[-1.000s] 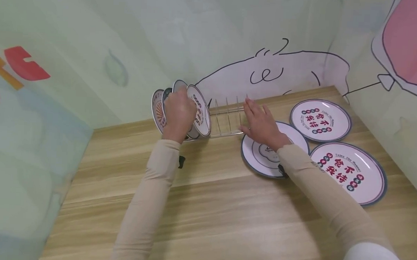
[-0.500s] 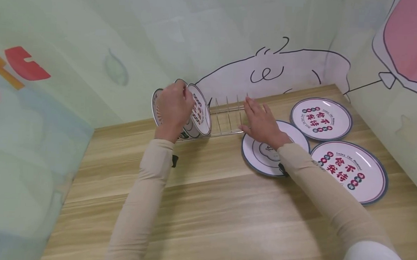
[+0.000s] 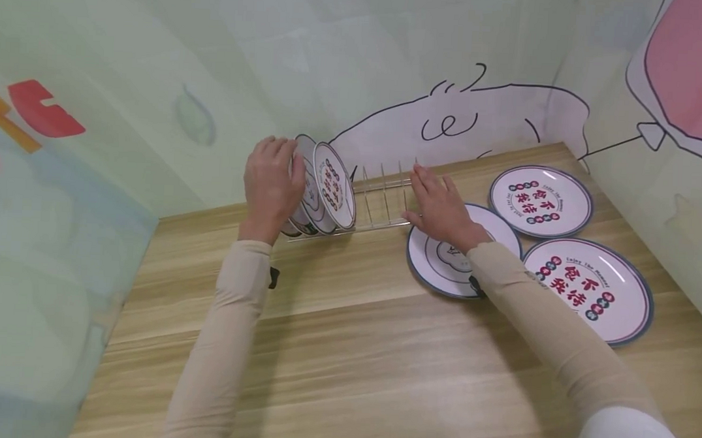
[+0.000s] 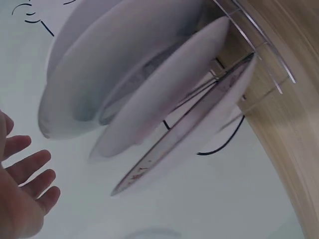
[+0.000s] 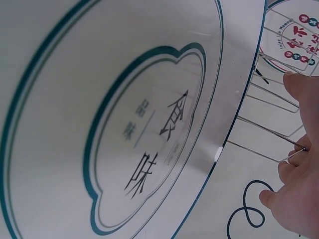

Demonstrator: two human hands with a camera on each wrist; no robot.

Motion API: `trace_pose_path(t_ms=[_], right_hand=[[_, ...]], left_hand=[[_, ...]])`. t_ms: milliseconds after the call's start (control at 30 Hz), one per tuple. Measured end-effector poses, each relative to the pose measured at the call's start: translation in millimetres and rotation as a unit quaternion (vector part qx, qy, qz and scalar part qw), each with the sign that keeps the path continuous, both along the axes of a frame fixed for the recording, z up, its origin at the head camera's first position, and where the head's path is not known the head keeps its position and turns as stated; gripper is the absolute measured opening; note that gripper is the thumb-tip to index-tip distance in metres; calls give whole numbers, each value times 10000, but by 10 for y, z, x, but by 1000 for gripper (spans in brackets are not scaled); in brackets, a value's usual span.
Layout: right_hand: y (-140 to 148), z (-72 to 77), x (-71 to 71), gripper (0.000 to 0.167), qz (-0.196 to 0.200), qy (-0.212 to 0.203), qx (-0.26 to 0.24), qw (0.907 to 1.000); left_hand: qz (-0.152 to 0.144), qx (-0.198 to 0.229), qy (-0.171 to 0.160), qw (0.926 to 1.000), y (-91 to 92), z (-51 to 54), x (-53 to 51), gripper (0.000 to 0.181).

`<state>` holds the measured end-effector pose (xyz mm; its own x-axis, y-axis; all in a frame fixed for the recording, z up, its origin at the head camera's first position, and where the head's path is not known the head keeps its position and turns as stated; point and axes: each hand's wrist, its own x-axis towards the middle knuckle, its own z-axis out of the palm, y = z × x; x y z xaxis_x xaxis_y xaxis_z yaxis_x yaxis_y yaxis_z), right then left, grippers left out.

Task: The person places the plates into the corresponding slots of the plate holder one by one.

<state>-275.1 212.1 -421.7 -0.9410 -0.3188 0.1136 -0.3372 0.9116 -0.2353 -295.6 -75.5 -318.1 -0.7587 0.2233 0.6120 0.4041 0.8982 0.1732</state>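
My left hand (image 3: 273,179) is beside the plates at the left end of a wire rack. The left wrist view shows the fingers (image 4: 35,174) loosely bent and apart from the standing plates (image 4: 164,89). Several plates lean in the rack, the rightmost a white plate with red characters (image 3: 335,185); my left hand hides part of the leftmost ones in the head view. My right hand (image 3: 440,203) rests at the right end of the wire rack (image 3: 377,225), fingers extended and touching its wires. Beneath this hand lies a white plate with a blue rim (image 3: 466,283).
Two more plates lie flat at the right, a rear plate (image 3: 570,189) and a front plate (image 3: 623,309). The wooden table (image 3: 345,362) meets a wall (image 3: 216,63) hung with a printed sheet, just behind the rack.
My left hand has moved left across the tops of the standing plates, from a curled grasp among them to relaxed fingers at their left side. The right hand stays put.
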Motion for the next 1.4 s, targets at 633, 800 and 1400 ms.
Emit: trace_pose_path(t_ms=[633, 800, 1400], right_hand=[[-14, 1, -1, 87, -70, 10, 74, 9999], [-19, 2, 3, 87, -87, -9, 38, 10000], [-16, -33, -15, 87, -129, 75, 105, 9998]], left_hand=[[131, -444, -1501, 9876, -154, -242, -113, 61], [174, -395, -1399, 9892, -165, -318, -144, 63], [267, -113, -1085, 9937, -212, -467, -173, 70]])
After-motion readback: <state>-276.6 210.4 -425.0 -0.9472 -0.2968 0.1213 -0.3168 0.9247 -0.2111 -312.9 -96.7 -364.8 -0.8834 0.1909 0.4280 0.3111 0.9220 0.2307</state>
